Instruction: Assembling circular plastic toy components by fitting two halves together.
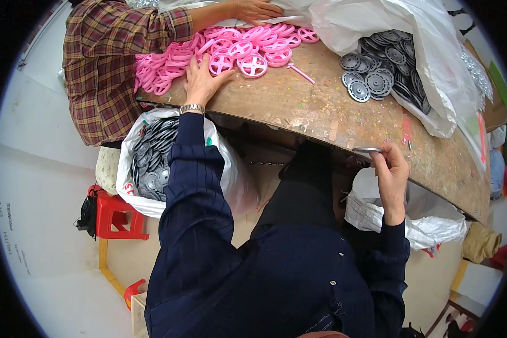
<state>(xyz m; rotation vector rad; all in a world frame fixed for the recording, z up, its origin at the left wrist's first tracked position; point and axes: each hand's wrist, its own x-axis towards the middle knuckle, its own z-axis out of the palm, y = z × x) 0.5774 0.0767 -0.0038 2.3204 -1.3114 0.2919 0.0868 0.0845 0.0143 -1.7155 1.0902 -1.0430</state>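
Observation:
My left hand (pixel 201 81), a metal watch on its wrist, lies at the near edge of a heap of pink plastic wheels (pixel 253 65). Its fingers are spread and touch the wheels without gripping one that I can see. At the table's front edge, my right hand (pixel 391 174) pinches a grey plastic disc (pixel 368 150) between thumb and fingers, and the disc shows edge-on. More grey discs (pixel 377 83) spill onto the table from a white plastic bag (pixel 434 62) at the far right. A small pink rod (pixel 302 74) lies beside the pink heap.
Left of my legs stands a white sack (pixel 130 194) full of grey discs. Another white sack (pixel 366 213) hangs or stands below the table (pixel 321 112) at right. A person in a plaid shirt (pixel 104 73) reaches across the pink heap. A red stool (pixel 115 217) is at left.

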